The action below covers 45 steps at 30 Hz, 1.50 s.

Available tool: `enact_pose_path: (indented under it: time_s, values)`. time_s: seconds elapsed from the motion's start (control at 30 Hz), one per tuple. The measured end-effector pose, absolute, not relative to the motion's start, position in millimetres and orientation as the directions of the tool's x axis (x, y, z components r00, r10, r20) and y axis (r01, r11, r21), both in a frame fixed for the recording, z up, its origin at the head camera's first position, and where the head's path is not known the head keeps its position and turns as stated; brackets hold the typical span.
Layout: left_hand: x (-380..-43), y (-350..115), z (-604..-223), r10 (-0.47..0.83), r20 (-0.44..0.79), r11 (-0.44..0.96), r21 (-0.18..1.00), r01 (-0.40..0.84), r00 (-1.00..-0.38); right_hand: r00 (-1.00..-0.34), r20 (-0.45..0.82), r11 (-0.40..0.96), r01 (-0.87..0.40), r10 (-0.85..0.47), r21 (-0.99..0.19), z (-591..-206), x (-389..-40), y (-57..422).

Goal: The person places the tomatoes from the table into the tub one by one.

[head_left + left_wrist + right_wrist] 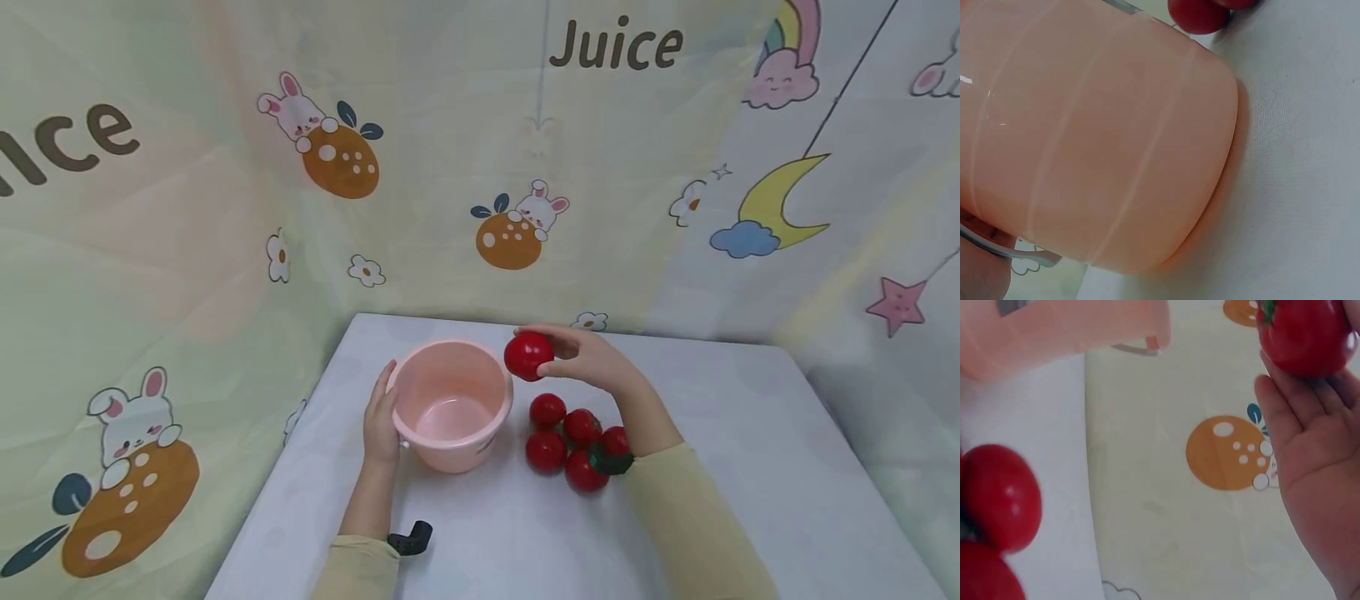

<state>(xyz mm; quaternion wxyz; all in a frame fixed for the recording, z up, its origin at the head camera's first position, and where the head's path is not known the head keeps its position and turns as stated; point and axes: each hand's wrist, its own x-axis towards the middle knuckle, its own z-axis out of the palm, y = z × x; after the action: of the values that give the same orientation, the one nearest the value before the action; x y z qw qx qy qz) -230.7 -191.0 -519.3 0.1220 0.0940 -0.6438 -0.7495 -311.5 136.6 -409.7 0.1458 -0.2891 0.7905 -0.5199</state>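
A pink plastic bucket (452,454) stands upright on the white table, its mouth facing up and its inside bare. My left hand (381,421) holds it by the left side of the rim; the left wrist view shows mostly the bucket's wall (1104,137) and part of the hand (982,269) by the metal handle (1007,250). Just right of the rim, my right hand (588,360) grips a red tomato (528,355) in the air, between thumb and fingers. A green stem shows on this tomato (1307,334) in the right wrist view.
Several more red tomatoes (546,451) lie clustered on the table (720,417), right of the bucket and beneath my right forearm. A printed cloth (427,275) hangs behind the table and along its left side. A black wrist camera (411,539) sits on my left wrist.
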Motion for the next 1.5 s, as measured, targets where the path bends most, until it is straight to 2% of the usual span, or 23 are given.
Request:
enact_pose_path:
  time_s: [0.13,0.43,0.67,0.87,1.03,1.33,1.5]
  values:
    - [-232.2,-188.0,-518.4,-0.286,0.026,-0.138,0.988,0.068,-0.958,-0.689,0.008,0.265,-0.289,-0.725,-0.920,-398.8,-328.9,116.8]
    - [-233.3,-186.2,-518.2,-0.306,-0.011,-0.081,0.997,0.014,-0.952,-0.484,-0.132,0.333,-0.357,-0.865,-0.873,-371.5,-360.0,64.9]
    - [-232.4,-187.0,-518.7,-0.311,-0.024,-0.062,0.998,-0.005,-0.950,-0.385,-0.246,0.403,-0.409,-0.890,-0.818,-356.6,-368.4,24.7]
    - [-225.3,-186.5,-519.4,-0.319,-0.041,-0.068,0.997,-0.020,-0.947,-0.330,-0.377,0.494,-0.436,-0.865,-0.752,-365.1,-370.2,-13.0]
    - [-221.5,-186.7,-517.8,-0.330,-0.029,-0.057,0.998,-0.010,-0.943,-0.310,-0.459,0.554,-0.485,-0.832,-0.677,-379.8,-369.9,-38.5]
    - [-222.5,-187.5,-518.3,-0.337,-0.014,-0.019,1.000,-0.009,-0.941,-0.233,-0.598,0.639,-0.350,-0.767,-0.684,-408.1,-363.9,-65.8]
    - [-223.3,-189.8,-519.2,-0.344,-0.015,0.000,1.000,-0.015,-0.939,-0.226,-0.649,0.687,-0.243,-0.726,-0.685,-427.8,-360.9,-69.9]
